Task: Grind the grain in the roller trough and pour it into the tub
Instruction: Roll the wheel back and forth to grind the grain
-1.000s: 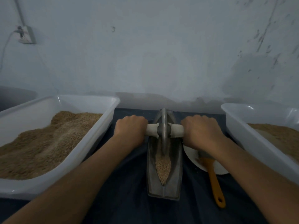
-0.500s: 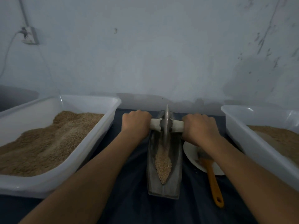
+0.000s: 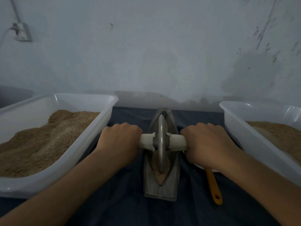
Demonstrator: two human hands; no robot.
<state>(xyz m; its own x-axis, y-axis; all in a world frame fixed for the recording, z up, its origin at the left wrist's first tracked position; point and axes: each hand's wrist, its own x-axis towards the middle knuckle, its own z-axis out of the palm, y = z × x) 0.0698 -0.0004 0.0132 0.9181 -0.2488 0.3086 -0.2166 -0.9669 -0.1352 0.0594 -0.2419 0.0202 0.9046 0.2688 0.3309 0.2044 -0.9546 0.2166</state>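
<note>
Left hand (image 3: 121,141) and right hand (image 3: 206,144) grip the roller handle (image 3: 176,142). The trough (image 3: 160,191) looks heavy and rigid; lift it by its sides.

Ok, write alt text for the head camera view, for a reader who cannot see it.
Two hands, left hand and right hand, grip the white handle of a metal grinding wheel standing in a boat-shaped metal trough of brown grain. White plastic tubs of grain sit on either side, the left tub and the right tub.
</note>
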